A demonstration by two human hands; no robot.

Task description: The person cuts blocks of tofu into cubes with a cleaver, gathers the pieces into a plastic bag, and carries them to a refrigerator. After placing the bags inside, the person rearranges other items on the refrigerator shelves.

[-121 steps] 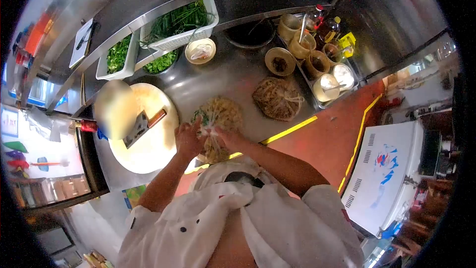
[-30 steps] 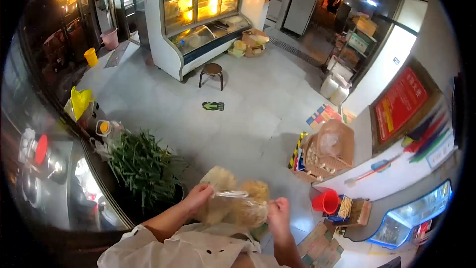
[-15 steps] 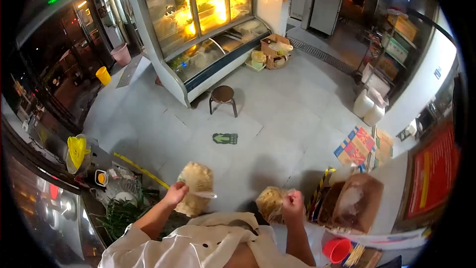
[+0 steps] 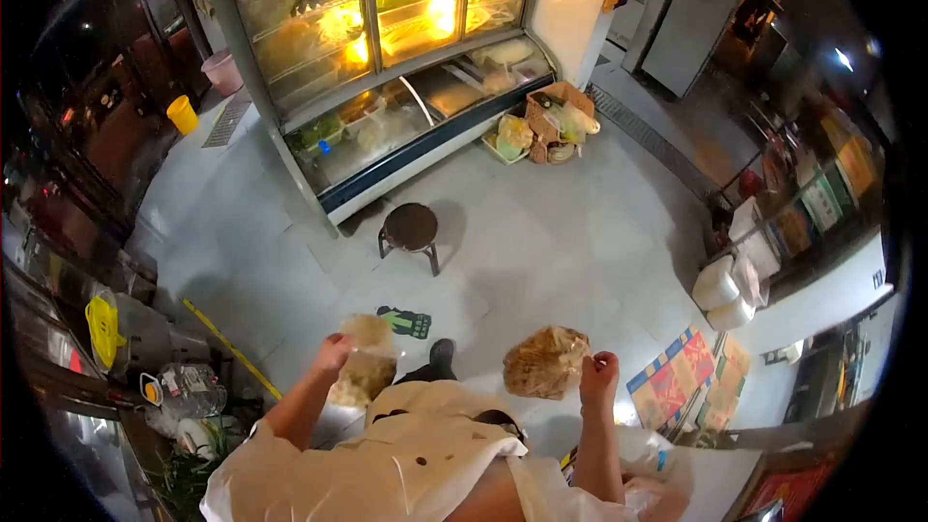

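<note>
My left hand [image 4: 333,355] is closed on the top of a clear plastic bag [image 4: 362,380] with pale, tan contents, which hangs beside my leg. On the other side, my right hand [image 4: 599,377] pinches the neck of a second clear plastic bag [image 4: 545,363], full of brownish-yellow contents. I cannot make out what food or material is inside either bag. Both bags hang above the tiled floor [image 4: 474,295], one at each side of me. Between them a dark shoe [image 4: 441,358] shows under my pale jacket [image 4: 387,454].
A dark round stool [image 4: 410,228] stands ahead, before a lit glass-fronted display fridge [image 4: 416,87]. Beside the fridge are a filled box [image 4: 563,121] and a green tray [image 4: 507,140]. Flattened cardboard [image 4: 677,377] and white jugs [image 4: 720,290] lie right; a large plastic bottle [image 4: 193,390] is left.
I have stepped forward, so the stool and fridge appear nearer. Both bags have swung and turned in my hands, and a shoe now shows. The box and red bucket at lower right have left view.
</note>
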